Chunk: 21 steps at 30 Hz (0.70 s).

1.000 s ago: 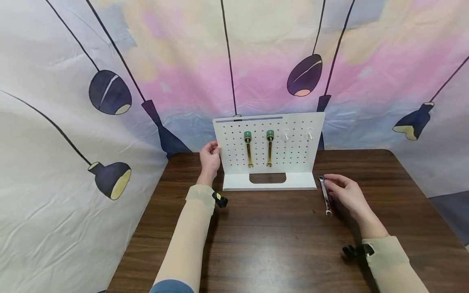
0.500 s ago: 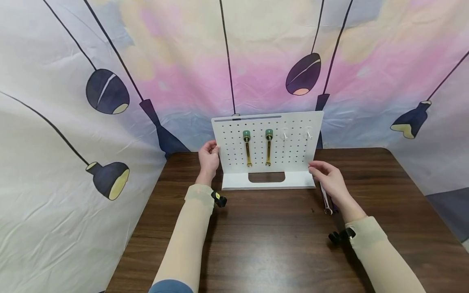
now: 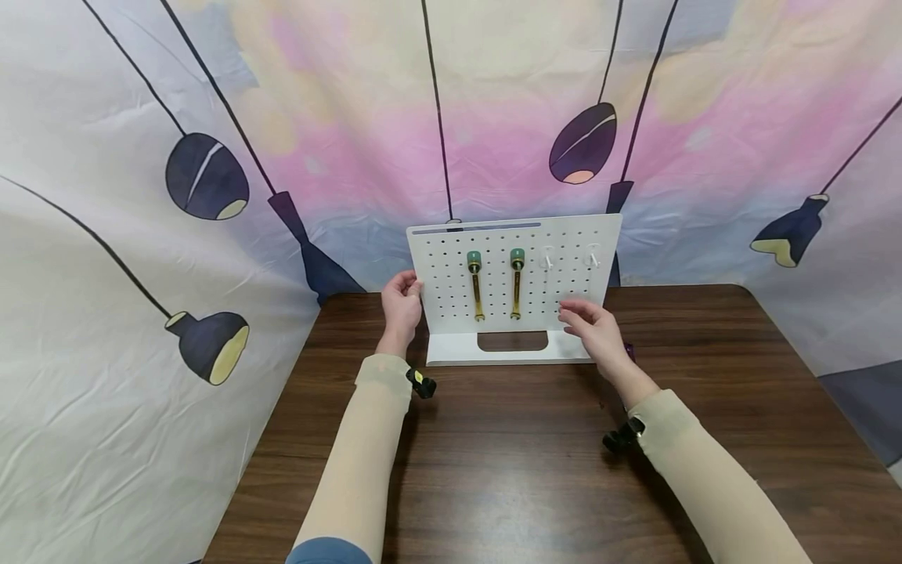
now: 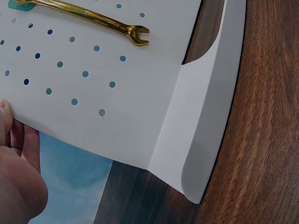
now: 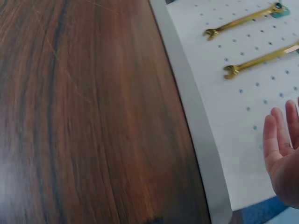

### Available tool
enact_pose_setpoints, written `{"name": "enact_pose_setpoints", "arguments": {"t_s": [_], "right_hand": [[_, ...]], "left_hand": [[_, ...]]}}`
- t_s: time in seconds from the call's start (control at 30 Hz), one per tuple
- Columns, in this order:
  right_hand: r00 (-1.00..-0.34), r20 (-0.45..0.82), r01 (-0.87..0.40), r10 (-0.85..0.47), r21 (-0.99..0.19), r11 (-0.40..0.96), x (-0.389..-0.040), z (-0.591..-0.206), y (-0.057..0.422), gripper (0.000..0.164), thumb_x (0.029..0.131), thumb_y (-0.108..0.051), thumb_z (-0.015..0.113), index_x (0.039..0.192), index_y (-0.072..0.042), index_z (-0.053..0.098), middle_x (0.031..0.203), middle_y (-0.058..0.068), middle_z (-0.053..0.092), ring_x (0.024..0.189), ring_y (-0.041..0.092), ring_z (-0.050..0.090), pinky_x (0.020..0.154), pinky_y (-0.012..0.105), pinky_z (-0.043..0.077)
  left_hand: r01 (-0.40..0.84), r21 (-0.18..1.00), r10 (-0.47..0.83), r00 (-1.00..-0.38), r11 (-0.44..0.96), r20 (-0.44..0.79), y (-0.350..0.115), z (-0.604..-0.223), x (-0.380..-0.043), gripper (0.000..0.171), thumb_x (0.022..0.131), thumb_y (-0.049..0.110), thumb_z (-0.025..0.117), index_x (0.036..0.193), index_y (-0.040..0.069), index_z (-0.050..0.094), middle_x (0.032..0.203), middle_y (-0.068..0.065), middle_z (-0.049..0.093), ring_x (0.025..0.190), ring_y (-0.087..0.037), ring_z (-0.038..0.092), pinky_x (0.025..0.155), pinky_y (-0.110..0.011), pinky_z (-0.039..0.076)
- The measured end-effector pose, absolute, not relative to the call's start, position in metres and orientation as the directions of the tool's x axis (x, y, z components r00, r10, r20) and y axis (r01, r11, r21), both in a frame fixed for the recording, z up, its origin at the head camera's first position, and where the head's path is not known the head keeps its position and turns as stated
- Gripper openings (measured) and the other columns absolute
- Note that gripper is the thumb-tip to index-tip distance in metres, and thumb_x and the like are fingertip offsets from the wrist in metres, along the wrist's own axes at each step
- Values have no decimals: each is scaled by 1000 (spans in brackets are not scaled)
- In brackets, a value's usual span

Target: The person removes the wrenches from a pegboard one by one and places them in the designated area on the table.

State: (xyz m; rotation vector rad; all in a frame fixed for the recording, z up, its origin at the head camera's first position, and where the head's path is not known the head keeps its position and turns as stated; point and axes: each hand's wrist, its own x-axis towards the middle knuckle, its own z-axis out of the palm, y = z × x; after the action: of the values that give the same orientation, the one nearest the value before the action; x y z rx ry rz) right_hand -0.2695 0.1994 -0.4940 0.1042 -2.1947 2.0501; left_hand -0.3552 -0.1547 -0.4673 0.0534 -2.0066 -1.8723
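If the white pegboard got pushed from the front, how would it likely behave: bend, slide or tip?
The white pegboard would probably bend little, since it stands flat without visible sagging. It may tip backward, as its visible base reaches only toward the person. The left hand, gripping its left edge, would likely steady it somewhat.

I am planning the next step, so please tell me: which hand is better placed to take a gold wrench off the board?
Probably the right hand: it seems to hold nothing and is near one gold wrench. The left hand holds the board by its left edge.
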Motion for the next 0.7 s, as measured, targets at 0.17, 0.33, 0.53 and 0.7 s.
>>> {"name": "enact_pose_setpoints", "arguments": {"t_s": [0.17,0.33,0.53,0.7], "right_hand": [[-982,181,-178,45,-982,69,-278,-499,182,39,106,-13,69,139,7,64,136,28,65,104,4,66,89,21,57],[-972,229,-226,41,-971,72,-283,-499,166,38,105,-10,69,140,5,63,137,27,65,107,6,65,91,19,54],[-960,279,-275,32,-957,89,-290,-496,152,40,105,-7,68,144,0,63,142,20,65,122,25,64,102,26,51],[-958,285,-280,29,-954,107,-293,-493,142,41,105,-10,68,145,-5,62,144,14,65,129,31,62,111,41,48]], "left_hand": [[239,965,-292,-920,107,261,-154,-467,-355,12,105,-1,65,114,-6,71,94,-5,62,84,-15,54,72,-23,46],[245,964,-291,-919,104,265,-154,-467,-356,12,105,-2,65,113,-7,71,94,-6,62,84,-15,55,72,-22,46],[252,963,-296,-916,100,270,-153,-467,-356,11,104,-3,65,112,-8,70,93,-5,61,83,-14,54,72,-21,46],[246,964,-298,-917,98,264,-153,-467,-355,10,104,-2,65,111,-8,70,92,-5,61,83,-15,54,71,-21,46]]}}
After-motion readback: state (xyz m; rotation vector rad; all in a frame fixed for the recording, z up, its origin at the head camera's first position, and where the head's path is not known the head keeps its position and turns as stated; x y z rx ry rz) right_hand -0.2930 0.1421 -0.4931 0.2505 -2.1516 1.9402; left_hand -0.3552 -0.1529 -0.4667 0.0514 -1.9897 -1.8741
